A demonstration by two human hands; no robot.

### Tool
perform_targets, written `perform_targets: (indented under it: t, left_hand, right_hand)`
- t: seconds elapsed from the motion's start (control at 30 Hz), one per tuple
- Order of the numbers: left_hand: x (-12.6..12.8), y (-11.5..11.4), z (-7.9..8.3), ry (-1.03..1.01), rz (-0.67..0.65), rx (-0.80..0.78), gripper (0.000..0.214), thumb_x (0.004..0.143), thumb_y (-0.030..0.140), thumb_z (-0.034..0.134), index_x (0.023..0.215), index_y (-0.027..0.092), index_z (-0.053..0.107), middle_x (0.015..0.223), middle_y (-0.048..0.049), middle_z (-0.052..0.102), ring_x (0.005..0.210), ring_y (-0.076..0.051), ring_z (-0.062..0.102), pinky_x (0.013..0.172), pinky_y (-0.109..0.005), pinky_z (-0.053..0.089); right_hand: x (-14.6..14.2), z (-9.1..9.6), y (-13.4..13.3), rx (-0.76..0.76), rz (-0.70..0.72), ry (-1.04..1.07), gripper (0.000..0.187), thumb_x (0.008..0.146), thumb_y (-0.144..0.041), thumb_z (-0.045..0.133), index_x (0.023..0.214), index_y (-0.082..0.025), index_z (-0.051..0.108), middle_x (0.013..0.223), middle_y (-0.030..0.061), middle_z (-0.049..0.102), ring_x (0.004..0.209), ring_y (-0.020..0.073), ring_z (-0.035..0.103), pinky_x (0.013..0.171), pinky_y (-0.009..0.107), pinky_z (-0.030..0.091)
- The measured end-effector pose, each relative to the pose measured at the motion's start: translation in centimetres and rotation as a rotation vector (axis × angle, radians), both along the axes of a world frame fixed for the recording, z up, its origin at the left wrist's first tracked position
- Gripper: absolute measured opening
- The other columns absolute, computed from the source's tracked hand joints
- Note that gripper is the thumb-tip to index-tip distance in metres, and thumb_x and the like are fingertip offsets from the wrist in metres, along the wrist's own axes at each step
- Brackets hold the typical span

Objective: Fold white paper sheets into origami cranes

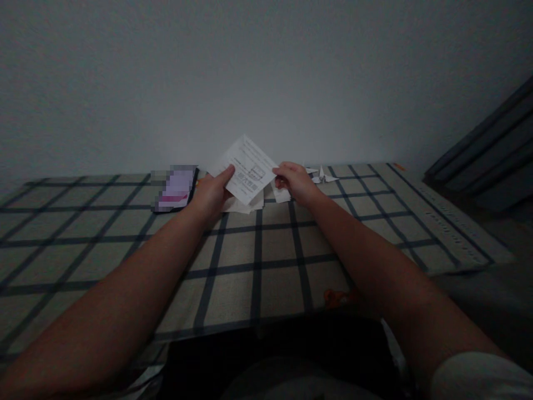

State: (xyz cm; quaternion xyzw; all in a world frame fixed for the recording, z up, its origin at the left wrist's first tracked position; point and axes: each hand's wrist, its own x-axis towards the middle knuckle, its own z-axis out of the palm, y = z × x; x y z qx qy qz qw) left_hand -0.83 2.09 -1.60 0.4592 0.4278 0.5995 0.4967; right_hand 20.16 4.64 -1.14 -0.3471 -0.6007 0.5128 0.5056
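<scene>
Both my hands hold one square printed sheet of paper up above the far part of a checked cloth. My left hand pinches its left corner, thumb on top. My right hand is closed on its right corner. Under the sheet lies a small pile of more white papers. A folded white paper crane sits on the cloth just right of my right hand.
A phone with a lit screen lies on the cloth to the left of my left hand. A plain wall rises right behind the cloth's far edge. Dark slanted boards lean at the far right.
</scene>
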Motion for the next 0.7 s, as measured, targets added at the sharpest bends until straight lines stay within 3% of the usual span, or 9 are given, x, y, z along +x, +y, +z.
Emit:
perform_targets:
  t: [0.13, 0.23, 0.37, 0.43, 0.57, 0.7]
  left_hand:
    - [-0.1, -0.1, 0.4, -0.026, -0.003, 0.033, 0.029, 0.085, 0.033, 0.069, 0.109, 0.016, 0.069, 0.108, -0.0122, 0.076, 0.106, -0.027, 0.071, 0.089, -0.039, 0.06]
    - [0.0, -0.3, 0.6, -0.05, -0.024, 0.06, 0.028, 0.083, 0.026, 0.07, 0.109, 0.015, 0.069, 0.112, -0.0119, 0.075, 0.108, -0.026, 0.071, 0.091, -0.038, 0.059]
    - [0.0, -0.4, 0.7, -0.051, -0.05, 0.034, 0.028, 0.083, 0.022, 0.069, 0.109, 0.014, 0.069, 0.118, -0.0127, 0.074, 0.108, -0.026, 0.071, 0.093, -0.038, 0.058]
    - [0.0, -0.4, 0.7, -0.051, -0.076, 0.004, 0.03, 0.081, 0.02, 0.069, 0.111, 0.013, 0.069, 0.118, -0.0137, 0.073, 0.108, -0.027, 0.071, 0.094, -0.04, 0.058]
    - [-0.1, -0.5, 0.9, -0.059, -0.117, -0.044, 0.032, 0.078, 0.015, 0.071, 0.109, 0.011, 0.069, 0.116, -0.0151, 0.073, 0.104, -0.028, 0.072, 0.094, -0.041, 0.058]
    - [-0.1, -0.7, 1.3, -0.068, -0.127, -0.084, 0.029, 0.08, 0.014, 0.068, 0.11, 0.013, 0.068, 0.116, -0.0136, 0.074, 0.1, -0.025, 0.073, 0.091, -0.037, 0.059]
  right_hand:
    - [0.0, -0.1, 0.1, -0.006, -0.048, -0.082, 0.023, 0.087, -0.023, 0.059, 0.066, -0.018, 0.053, 0.059, -0.0015, 0.056, 0.053, 0.0072, 0.05, 0.051, 0.019, 0.041]
    - [0.0, -0.1, 0.0, -0.021, -0.025, -0.088, 0.005, 0.086, -0.024, 0.06, 0.085, -0.019, 0.058, 0.068, -0.0025, 0.06, 0.054, 0.0077, 0.054, 0.05, 0.018, 0.042]
    - [0.1, 0.1, -0.1, 0.023, 0.068, -0.04, 0.048, 0.078, -0.019, 0.062, 0.124, -0.029, 0.055, 0.102, -0.0007, 0.069, 0.066, 0.0088, 0.061, 0.056, 0.02, 0.05]
    - [0.1, 0.2, -0.2, 0.028, 0.123, -0.035, 0.047, 0.076, -0.016, 0.059, 0.121, -0.026, 0.061, 0.109, 0.0017, 0.069, 0.073, 0.0104, 0.063, 0.061, 0.021, 0.053]
    - [0.2, 0.2, -0.4, 0.017, 0.217, -0.028, 0.03, 0.072, -0.016, 0.054, 0.095, -0.016, 0.074, 0.111, 0.0071, 0.071, 0.087, 0.0157, 0.066, 0.066, 0.024, 0.056]
    - [0.1, 0.3, -0.5, -0.025, 0.208, -0.043, 0.035, 0.068, -0.011, 0.058, 0.097, -0.017, 0.077, 0.108, 0.0065, 0.073, 0.089, 0.016, 0.067, 0.066, 0.022, 0.056]
